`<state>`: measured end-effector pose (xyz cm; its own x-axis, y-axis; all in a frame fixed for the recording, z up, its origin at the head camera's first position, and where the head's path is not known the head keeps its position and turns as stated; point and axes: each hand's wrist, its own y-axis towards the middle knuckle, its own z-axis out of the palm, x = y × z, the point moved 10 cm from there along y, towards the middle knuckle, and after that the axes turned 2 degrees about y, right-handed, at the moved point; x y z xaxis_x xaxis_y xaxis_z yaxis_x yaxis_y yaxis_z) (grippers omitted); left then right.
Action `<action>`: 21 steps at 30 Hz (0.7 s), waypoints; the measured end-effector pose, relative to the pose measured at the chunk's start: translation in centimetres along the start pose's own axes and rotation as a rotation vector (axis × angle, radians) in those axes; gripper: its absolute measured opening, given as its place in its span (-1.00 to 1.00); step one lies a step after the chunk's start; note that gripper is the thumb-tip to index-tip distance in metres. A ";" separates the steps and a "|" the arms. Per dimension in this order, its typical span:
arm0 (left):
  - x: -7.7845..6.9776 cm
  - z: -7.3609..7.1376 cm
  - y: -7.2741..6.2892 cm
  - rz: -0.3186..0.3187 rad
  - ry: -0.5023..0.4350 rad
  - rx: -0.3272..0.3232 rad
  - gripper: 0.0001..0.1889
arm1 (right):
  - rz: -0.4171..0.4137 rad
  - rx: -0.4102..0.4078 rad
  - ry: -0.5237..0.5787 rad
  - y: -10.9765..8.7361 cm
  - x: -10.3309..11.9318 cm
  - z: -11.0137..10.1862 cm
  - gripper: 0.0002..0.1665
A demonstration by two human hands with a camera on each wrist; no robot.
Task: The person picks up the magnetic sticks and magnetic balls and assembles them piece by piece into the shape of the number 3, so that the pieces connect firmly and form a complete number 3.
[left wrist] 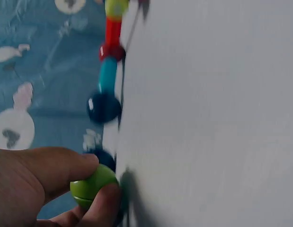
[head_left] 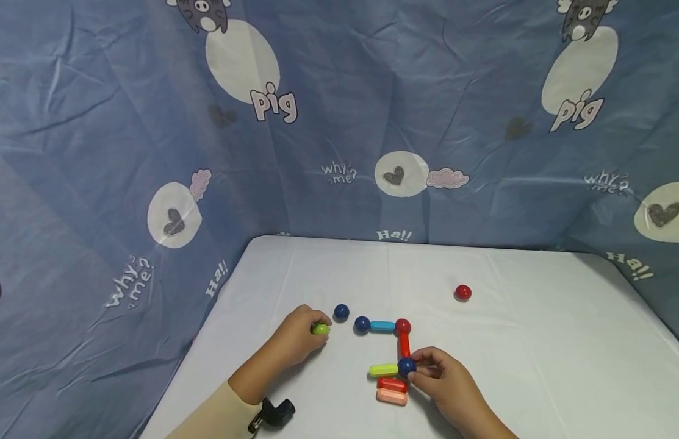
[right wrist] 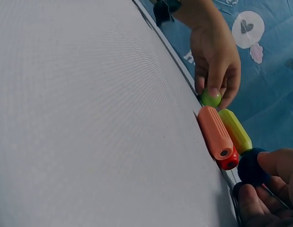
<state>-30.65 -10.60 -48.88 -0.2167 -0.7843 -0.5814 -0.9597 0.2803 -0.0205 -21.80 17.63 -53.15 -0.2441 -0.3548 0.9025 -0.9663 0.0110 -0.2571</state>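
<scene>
My left hand (head_left: 301, 335) pinches a green ball (left wrist: 95, 185) between thumb and fingers, low over the white table. Just beyond it sits a loose dark blue ball (head_left: 341, 313). My right hand (head_left: 442, 379) grips another dark blue ball (head_left: 407, 366) at the near corner of a joined chain. From that ball a yellow-green rod (head_left: 384, 370) points left and a red rod (head_left: 404, 345) runs away to a red ball (head_left: 402, 327). A light blue rod (head_left: 382, 326) links the red ball to a dark blue end ball (head_left: 362, 324).
Beside the yellow-green rod, nearer me, lie a second red rod (head_left: 392, 385) and a salmon rod (head_left: 391, 397). A lone red ball (head_left: 463, 292) rests farther back on the right of the white table (head_left: 537, 341). Blue printed cloth (head_left: 339, 122) hangs behind and at the sides.
</scene>
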 end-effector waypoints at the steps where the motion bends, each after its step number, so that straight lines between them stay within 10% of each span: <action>1: -0.6 0.4 -0.5 0.009 -0.018 0.030 -0.75 | 0.000 0.004 0.004 0.0 0.0 0.0 -0.54; 10: -5.3 3.9 -3.3 0.039 -0.199 0.230 -0.73 | -0.007 0.007 -0.007 0.1 0.0 0.1 -0.54; 21: -5.7 5.1 -3.4 0.044 -0.194 0.253 -0.74 | 0.015 -0.010 -0.011 0.1 0.0 -0.1 -0.54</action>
<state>-25.20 -4.22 -49.64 -0.1957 -0.6548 -0.7301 -0.8699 0.4596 -0.1789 -21.90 17.72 -53.13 -0.2579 -0.3646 0.8947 -0.9633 0.0261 -0.2670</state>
